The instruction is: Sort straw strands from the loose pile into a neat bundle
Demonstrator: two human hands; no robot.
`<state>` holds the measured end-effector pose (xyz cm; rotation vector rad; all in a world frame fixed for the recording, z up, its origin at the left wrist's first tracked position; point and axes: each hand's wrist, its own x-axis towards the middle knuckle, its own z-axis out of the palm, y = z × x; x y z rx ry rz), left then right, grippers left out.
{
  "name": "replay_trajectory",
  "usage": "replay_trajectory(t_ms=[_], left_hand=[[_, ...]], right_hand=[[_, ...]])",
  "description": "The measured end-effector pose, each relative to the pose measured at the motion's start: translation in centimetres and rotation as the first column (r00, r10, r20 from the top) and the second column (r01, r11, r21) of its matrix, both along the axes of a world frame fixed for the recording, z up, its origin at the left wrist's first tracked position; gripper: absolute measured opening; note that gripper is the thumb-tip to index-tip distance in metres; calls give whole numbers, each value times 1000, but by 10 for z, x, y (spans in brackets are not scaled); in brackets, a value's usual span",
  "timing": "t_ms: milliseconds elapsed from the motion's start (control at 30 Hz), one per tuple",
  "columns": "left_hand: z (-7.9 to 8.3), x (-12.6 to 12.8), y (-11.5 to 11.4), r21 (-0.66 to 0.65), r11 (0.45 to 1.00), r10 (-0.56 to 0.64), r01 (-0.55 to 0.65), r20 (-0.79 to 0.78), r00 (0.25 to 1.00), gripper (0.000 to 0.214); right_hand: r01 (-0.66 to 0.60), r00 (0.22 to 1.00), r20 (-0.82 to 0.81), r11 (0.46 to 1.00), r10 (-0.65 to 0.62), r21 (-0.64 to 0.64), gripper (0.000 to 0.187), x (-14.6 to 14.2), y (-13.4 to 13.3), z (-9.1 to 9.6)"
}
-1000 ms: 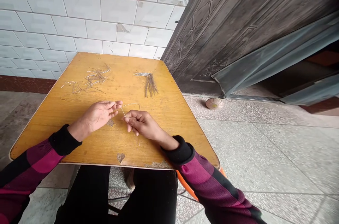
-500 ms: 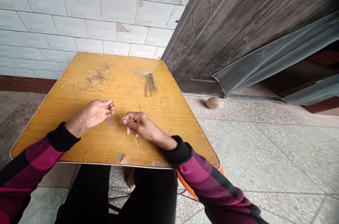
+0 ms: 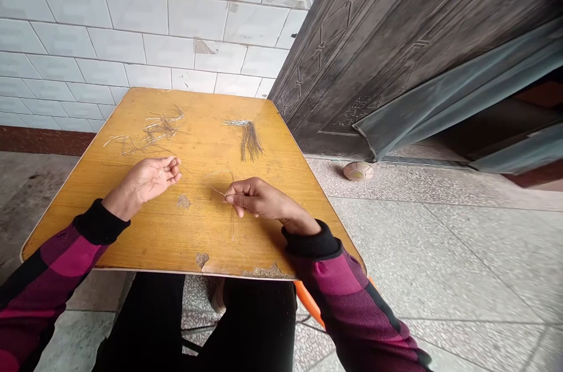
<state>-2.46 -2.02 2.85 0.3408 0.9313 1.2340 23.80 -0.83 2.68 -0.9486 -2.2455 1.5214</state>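
Note:
My left hand [image 3: 152, 177] hovers low over the yellow wooden table [image 3: 132, 237], its fingers curled and pinched together near the loose strands; what they hold is too thin to make out. My right hand [image 3: 259, 199] is closed on a thin pale strand [image 3: 231, 225] that trails toward me across the tabletop. A curved strand [image 3: 219, 173] lies on the table between the two hands. A scattered heap of thin strands [image 3: 152, 128] lies beyond my left hand. A tidy bundle of strands [image 3: 250, 140] lies beyond my right hand.
A white tiled wall [image 3: 132, 26] stands behind the table. A dark patterned metal door [image 3: 396, 49] rises at the right. A small round ball [image 3: 357, 171] lies on the speckled floor by the door. Chipped spots mark the table's near edge [image 3: 201, 259].
My left hand has drawn back to the left, toward the scattered heap. My right hand has shifted to the right with its strand, so the hands are now apart.

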Motion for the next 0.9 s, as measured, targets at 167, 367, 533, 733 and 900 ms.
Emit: replay_trajectory(t_ms=[167,367,533,733,900], left_hand=[[0,-6,3,42,999,7,-7,-5,1000,14],[6,-15,6,68,994,79,-80,27,997,18],[4,0,-2,-30,990,-139,139,20,990,20],[-5,24,-15,-47,943,-329,330,30,944,25],[-13,25,-13,-13,950,-312,312,19,950,25]], right_hand=[[-14,998,55,1000,13,9,23,9,4,6],[39,993,115,990,-23,-137,24,21,14,7],[317,913,-227,939,-340,-131,32,8,19,-8],[185,925,-276,945,-260,-269,34,-31,-5,-23],[142,951,-228,950,-209,-277,31,-43,-19,-29]])
